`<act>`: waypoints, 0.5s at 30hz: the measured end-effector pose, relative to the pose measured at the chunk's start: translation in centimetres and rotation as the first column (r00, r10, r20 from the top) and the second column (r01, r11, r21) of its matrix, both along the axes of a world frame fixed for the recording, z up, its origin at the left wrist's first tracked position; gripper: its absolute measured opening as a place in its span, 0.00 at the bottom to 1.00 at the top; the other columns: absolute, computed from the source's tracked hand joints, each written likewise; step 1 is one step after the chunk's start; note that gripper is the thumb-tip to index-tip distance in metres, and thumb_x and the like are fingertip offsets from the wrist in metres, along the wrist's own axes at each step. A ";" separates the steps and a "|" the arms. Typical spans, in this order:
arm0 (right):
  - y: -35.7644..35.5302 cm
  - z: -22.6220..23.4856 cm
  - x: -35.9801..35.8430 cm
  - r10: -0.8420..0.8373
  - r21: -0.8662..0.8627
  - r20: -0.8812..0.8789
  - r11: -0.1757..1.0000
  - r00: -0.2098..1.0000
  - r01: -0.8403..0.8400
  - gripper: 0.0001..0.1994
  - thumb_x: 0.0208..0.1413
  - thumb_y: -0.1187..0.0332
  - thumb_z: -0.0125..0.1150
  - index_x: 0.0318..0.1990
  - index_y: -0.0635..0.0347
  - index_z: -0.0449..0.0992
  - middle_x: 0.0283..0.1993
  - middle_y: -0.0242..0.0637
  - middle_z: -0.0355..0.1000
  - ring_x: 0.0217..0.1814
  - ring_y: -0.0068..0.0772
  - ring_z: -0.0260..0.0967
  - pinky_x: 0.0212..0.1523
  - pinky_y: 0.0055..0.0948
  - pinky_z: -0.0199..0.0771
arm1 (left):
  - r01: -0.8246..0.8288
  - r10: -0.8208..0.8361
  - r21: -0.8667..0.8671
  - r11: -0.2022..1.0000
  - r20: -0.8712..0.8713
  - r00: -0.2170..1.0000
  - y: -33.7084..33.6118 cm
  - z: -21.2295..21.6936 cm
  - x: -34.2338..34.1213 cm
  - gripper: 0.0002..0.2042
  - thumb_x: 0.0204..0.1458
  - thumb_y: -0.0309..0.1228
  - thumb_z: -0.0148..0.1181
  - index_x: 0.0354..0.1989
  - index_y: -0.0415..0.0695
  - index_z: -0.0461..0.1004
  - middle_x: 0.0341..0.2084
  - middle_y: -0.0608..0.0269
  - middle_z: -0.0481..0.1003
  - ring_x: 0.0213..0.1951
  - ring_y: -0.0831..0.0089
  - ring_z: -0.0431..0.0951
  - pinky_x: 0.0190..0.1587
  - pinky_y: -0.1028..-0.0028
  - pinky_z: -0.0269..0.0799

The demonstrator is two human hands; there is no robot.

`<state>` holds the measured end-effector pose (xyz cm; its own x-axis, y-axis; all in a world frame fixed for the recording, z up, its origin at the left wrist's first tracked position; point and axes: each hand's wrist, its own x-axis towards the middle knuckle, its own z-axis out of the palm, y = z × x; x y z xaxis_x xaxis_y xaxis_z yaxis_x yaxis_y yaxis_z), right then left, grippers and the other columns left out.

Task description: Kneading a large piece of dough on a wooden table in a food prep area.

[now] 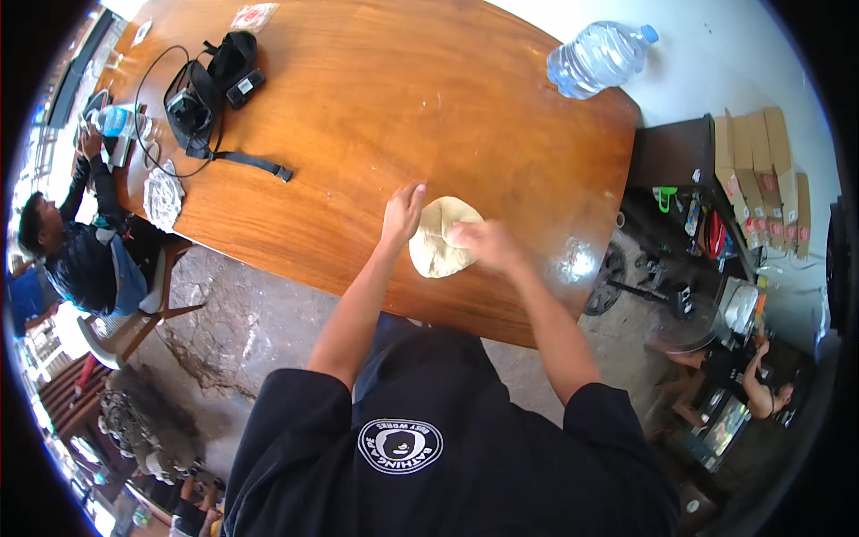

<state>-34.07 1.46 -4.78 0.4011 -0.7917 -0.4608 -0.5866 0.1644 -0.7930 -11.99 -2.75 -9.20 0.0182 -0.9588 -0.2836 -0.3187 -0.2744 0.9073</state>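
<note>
A round, cream-coloured, soft-looking piece [435, 253] lies on the wooden table in front of me, with creases running across its middle. I cannot make out whether it is cloth or dough. My left hand [404, 213] is at its left edge, fingers stretched out and pointing away from me. Over its right part is my right hand [488, 243], smeared by motion. The right fingertips reach the creased middle, but their grip is unclear.
The glossy wooden table [358, 107] carries a black strapped bag [192, 107] with a cable, crumpled clear plastic [164, 195] and a large water bottle [598, 61]. A seated person [76, 251] is at left, another [756, 380] at lower right. A dark shelf [671, 152] stands right.
</note>
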 end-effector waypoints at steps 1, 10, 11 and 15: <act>-1.9 1.3 -1.4 -0.268 -0.079 0.102 0.958 0.958 0.276 0.16 0.62 0.60 0.58 0.48 0.64 0.79 0.46 0.49 0.78 0.46 0.45 0.77 0.48 0.36 0.76 | 0.065 -0.066 -0.042 0.997 -0.015 0.998 -1.0 0.4 -0.4 0.23 0.66 0.46 0.46 0.55 0.37 0.74 0.46 0.46 0.75 0.50 0.50 0.74 0.53 0.60 0.68; 0.1 -6.5 4.7 -0.409 -0.683 -0.366 0.728 0.836 0.057 0.21 0.64 0.63 0.48 0.61 0.61 0.69 0.68 0.49 0.63 0.70 0.52 0.59 0.68 0.47 0.58 | 0.480 -0.477 -0.086 0.873 0.055 0.877 0.7 -0.5 -4.9 0.31 0.64 0.51 0.41 0.70 0.42 0.59 0.67 0.49 0.61 0.68 0.47 0.59 0.67 0.58 0.59; 1.5 -5.3 5.7 -0.392 -0.645 -0.266 0.751 0.880 0.139 0.24 0.64 0.61 0.47 0.64 0.62 0.67 0.70 0.48 0.60 0.73 0.53 0.56 0.71 0.47 0.54 | 0.448 -0.433 -0.261 0.855 0.118 0.894 2.6 -1.4 -4.1 0.32 0.62 0.51 0.45 0.69 0.42 0.60 0.67 0.50 0.62 0.66 0.47 0.62 0.67 0.58 0.60; 10.0 -2.9 6.1 -0.427 -0.705 -0.259 0.697 0.867 0.133 0.28 0.64 0.58 0.45 0.68 0.63 0.62 0.71 0.47 0.60 0.75 0.53 0.52 0.73 0.46 0.50 | 0.584 -0.505 -0.388 0.713 0.293 0.812 10.7 1.7 -3.7 0.33 0.58 0.46 0.51 0.68 0.37 0.60 0.69 0.48 0.58 0.70 0.49 0.56 0.73 0.53 0.45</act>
